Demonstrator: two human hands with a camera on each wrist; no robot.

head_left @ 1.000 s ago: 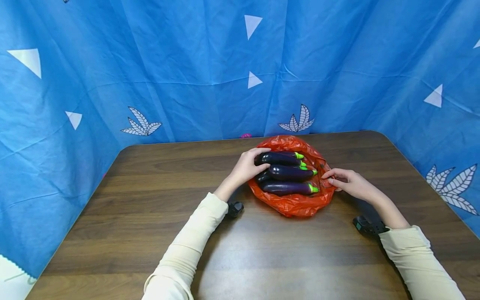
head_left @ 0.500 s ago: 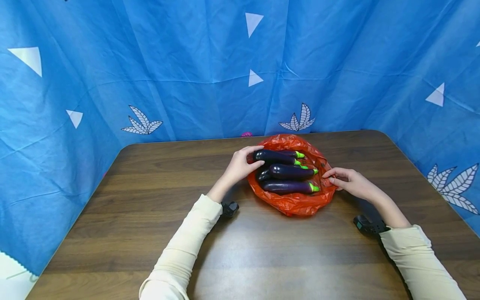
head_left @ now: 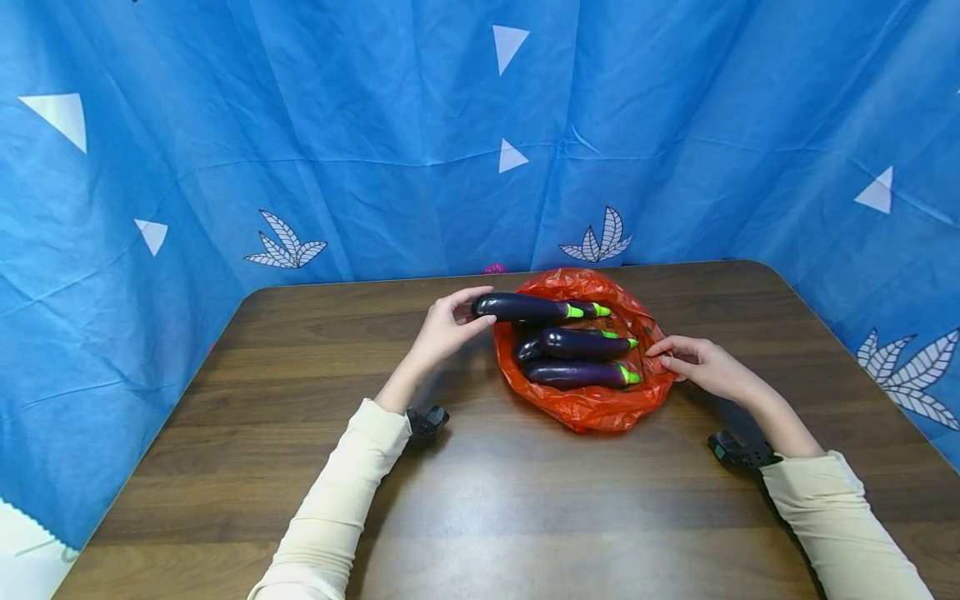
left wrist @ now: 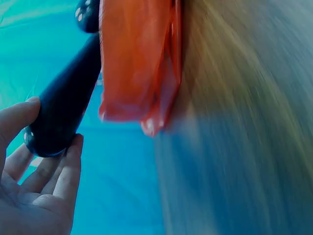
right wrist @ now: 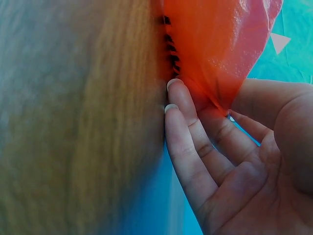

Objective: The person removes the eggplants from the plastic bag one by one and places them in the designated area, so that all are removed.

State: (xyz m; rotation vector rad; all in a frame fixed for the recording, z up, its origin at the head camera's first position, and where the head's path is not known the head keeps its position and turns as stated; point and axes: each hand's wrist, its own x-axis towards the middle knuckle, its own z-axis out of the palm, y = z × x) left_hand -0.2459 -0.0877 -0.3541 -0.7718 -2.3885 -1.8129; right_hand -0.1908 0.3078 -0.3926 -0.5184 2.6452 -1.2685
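My left hand [head_left: 444, 327] grips the rounded end of a dark purple eggplant [head_left: 517, 307], whose green stem end points right. In the left wrist view the fingers and thumb close round that eggplant [left wrist: 63, 105], which slants across the side of the bag. Several more eggplants [head_left: 577, 374] lie in an open red plastic bag [head_left: 592, 417] with its rim rolled down. At the bag's right rim, my right hand [head_left: 708, 367] pinches the plastic. The right wrist view has the red film [right wrist: 215, 49] between the thumb and fingers of that hand [right wrist: 234, 166].
A brown wood-grain table [head_left: 525, 517] bears the bag near its far edge. Behind it hangs a blue curtain [head_left: 360, 125] with white triangles and leaves. Black wrist cameras [head_left: 738, 452] sit under both wrists. A pale cloth corner [head_left: 30, 550] shows at the lower left.
My left hand has moved left and slightly up, drawing the held eggplant partly out over the bag's left rim. The right hand stays at the right rim.
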